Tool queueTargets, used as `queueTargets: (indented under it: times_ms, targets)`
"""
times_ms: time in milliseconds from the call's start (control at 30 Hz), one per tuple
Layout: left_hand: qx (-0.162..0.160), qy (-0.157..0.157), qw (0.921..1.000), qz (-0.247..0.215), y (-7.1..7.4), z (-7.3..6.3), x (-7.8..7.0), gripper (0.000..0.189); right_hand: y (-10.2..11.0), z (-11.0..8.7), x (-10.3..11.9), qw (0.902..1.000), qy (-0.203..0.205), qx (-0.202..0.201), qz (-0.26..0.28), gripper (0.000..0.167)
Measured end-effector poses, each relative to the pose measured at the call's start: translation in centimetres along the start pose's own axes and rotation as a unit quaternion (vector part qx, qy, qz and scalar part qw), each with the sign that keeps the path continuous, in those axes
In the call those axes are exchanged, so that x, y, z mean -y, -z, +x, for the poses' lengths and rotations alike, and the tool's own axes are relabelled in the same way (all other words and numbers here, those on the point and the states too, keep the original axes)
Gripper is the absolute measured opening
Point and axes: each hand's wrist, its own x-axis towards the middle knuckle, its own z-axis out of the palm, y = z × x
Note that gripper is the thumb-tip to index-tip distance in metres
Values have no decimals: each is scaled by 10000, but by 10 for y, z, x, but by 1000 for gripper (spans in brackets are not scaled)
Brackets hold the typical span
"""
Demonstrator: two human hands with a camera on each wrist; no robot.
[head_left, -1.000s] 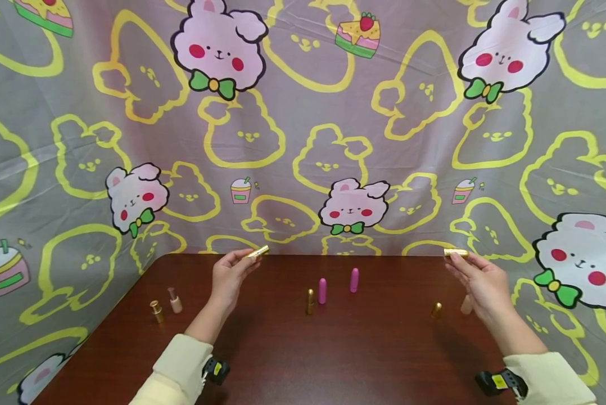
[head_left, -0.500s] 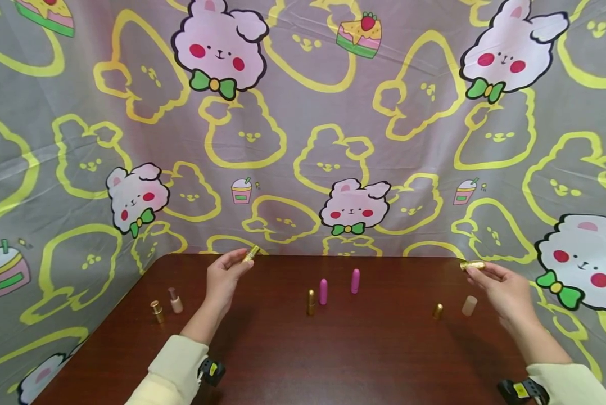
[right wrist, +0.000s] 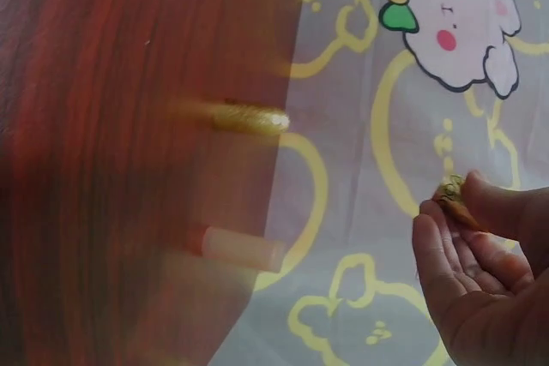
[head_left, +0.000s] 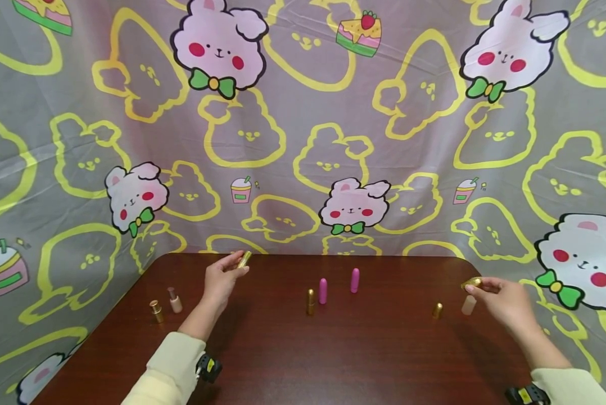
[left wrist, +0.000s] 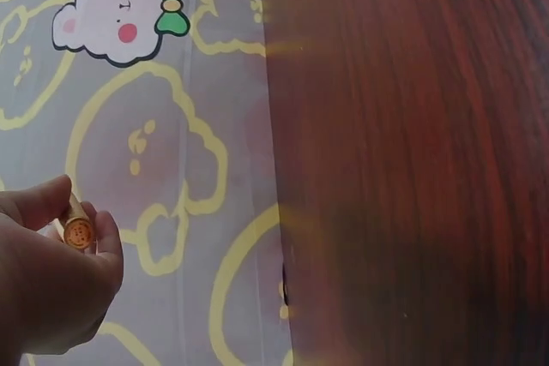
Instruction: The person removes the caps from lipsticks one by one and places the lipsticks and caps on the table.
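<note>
My left hand (head_left: 218,286) is raised near the table's far edge and pinches a slim gold lipstick tube (head_left: 244,259) between thumb and fingers. The left wrist view shows the round end of that tube (left wrist: 78,231). On the right, my right hand (head_left: 506,301) pinches a gold lipstick cap (head_left: 472,283), with an embossed surface visible in the right wrist view. Below and beside that hand stand a pale cap (head_left: 468,305) and a domed gold cap (head_left: 437,310). Over at the left stand an uncapped gold lipstick (head_left: 157,311) and a pale lipstick (head_left: 175,301) with its stick exposed.
Mid-table stand a gold lipstick (head_left: 310,302) and two pink lipsticks, a nearer one (head_left: 322,291) and a farther one (head_left: 354,280). The dark wooden table (head_left: 343,354) ends at a patterned cloth (head_left: 288,140) hanging behind and around it.
My hands have drawn farther apart. The left hand has shifted slightly left with the gold tube; the right has moved right and lower with the gold cap, passing over the pale cap.
</note>
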Motion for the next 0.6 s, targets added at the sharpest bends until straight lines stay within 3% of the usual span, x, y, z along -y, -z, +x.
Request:
queueTargets:
  times_ms: [167,433,600]
  targets:
    - [16,122,9996,240,3,4,6,43,2,3,-9,9979,107,333,-537,51]
    - [-224,-8,9991,372,7,9,16,36,-2,4,-22,9937,31,737,-841,41]
    - [-485,-122,9976,483,7,12,24,32,-3,5,-33,9895,210,859,-1147,37]
